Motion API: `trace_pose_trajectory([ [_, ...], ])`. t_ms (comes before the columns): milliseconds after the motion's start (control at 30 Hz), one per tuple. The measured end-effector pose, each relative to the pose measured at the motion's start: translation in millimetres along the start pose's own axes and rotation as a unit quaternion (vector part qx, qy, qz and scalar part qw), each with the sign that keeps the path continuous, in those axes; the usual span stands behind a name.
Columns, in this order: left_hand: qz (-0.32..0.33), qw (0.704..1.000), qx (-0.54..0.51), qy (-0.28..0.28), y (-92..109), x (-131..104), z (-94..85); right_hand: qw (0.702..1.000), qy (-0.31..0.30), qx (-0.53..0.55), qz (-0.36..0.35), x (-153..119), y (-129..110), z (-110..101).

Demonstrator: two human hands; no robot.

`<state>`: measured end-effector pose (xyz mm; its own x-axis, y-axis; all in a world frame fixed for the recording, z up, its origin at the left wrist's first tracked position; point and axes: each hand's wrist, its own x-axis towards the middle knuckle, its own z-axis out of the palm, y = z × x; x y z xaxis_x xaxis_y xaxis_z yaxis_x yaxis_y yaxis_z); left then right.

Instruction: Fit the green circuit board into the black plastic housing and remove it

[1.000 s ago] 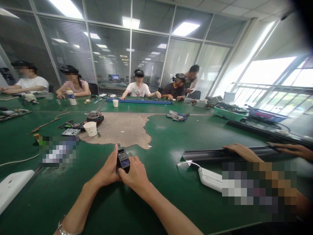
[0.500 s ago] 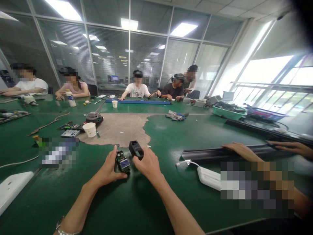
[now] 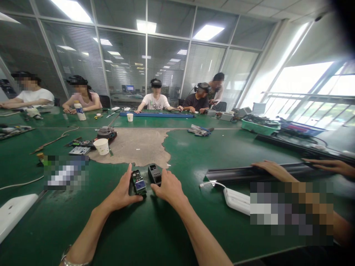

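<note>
L hand (image 3: pixel 121 190) at PCB (image 3: pixel 138 181) — R hand (image 3: pixel 171 187) w/ blk cover (image 3: pixel 153 172)

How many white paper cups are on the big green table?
2. The near paper cup is at the left side of the brown patch; the far paper cup stands before the long blue bar. Others might be hidden.

Open toward one o'clock, crowded around three

From the right hand (image 3: pixel 170 186), bare green table (image 3: pixel 188 153) reaches toward one o'clock up to a crumpled cloth bundle (image 3: pixel 199 130). Around three, a black rail (image 3: pixel 235 175) and white box (image 3: pixel 236 201) obstruct. From the left hand (image 3: pixel 122 188), a paper cup (image 3: pixel 102 147) stands at eleven.
</note>
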<state>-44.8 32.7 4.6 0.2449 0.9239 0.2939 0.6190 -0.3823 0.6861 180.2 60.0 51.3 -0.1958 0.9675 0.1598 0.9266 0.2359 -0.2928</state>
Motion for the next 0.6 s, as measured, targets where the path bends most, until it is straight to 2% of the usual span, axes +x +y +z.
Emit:
trace_pose_trajectory([
  [100,0.006,1.0,-0.02,-0.005,0,-1,-1.6,1.0,-0.001,0.013,0.009,2,0,-4],
  [200,0.003,0.999,-0.036,-0.003,0,-1,-2.1,0.997,0.039,0.059,0.02,2,-5,-7],
  [367,-0.005,0.998,-0.057,0.001,-1,-3,-0.4,0.982,0.112,0.147,-0.033,-5,-28,-9],
  [600,0.01,0.996,-0.084,0.002,1,-2,-1.6,0.984,0.097,0.128,-0.082,-14,-52,-7],
])
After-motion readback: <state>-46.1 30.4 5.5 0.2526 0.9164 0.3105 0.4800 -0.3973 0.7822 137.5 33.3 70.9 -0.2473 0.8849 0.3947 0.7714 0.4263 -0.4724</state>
